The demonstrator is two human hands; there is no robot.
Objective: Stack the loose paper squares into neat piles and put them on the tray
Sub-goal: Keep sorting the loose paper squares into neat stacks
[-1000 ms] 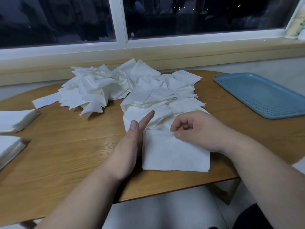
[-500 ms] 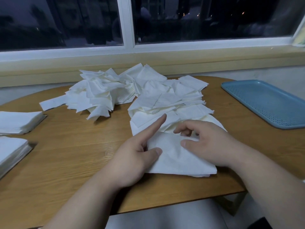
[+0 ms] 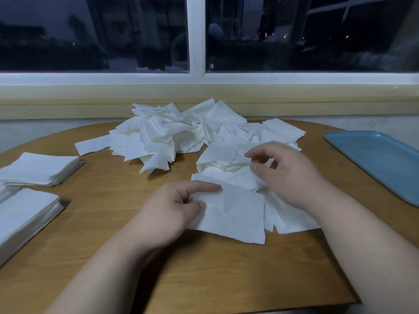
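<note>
A heap of loose white paper squares (image 3: pixel 181 132) covers the far middle of the wooden table (image 3: pixel 113 223). Close to me lies a small stack of squares (image 3: pixel 238 214). My left hand (image 3: pixel 167 214) pinches its left edge between thumb and forefinger. My right hand (image 3: pixel 285 173) hovers over the loose squares just behind the stack, fingers curled, thumb and fingertips close together above a sheet; whether it holds one I cannot tell. The blue tray (image 3: pixel 381 159) sits at the right with nothing on it.
Two neat piles of squares stand at the left, one farther back (image 3: pixel 40 167) and one nearer (image 3: pixel 25 218). A window sill (image 3: pixel 204 98) and dark window run behind the table. The table's front edge is just below my forearms.
My left hand went from lying edge-on beside the stack to pinching its left edge. My right hand lifted off the stack and moved back over the loose squares. The view tilted up.
</note>
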